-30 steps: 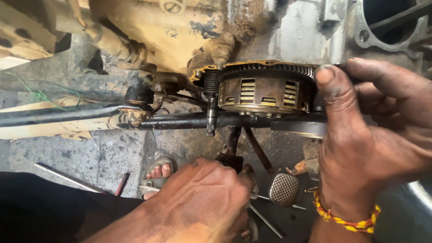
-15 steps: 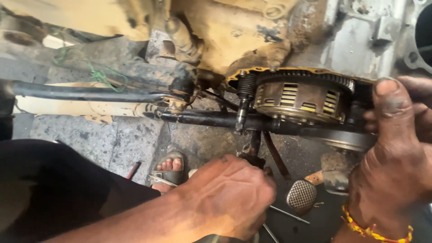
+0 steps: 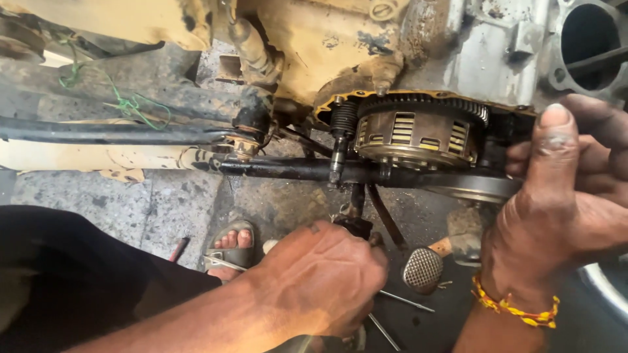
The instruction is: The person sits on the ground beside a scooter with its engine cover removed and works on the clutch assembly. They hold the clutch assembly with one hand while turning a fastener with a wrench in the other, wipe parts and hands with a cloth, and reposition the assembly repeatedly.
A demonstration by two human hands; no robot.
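Stone floor [image 3: 163, 209] below. I see right hand [image 3: 562, 216] clamped on clutch drum [image 3: 418, 134] at three o'clock; left hand [image 3: 320, 281] fisted round a lever [image 3: 356, 219]. Likely loosening; steady counter-hold needed.

A stained grey concrete floor [image 3: 163, 209], cracked into slabs and darkened by oil patches, carries the work. Directly on it: a foot in an open sandal [image 3: 230, 247] planted near the middle, a thin reddish rod [image 3: 178, 250] lying just to the sandal's side, and two slim metal rods [image 3: 405, 302] spread on the darker, oilier ground lower down (their ends run out of sight behind the nearer hand). A small pale stone-like lump [image 3: 466, 232] sits on the floor near a knurled metal pedal pad [image 3: 422, 268]; whether the pad itself touches the floor cannot be told.
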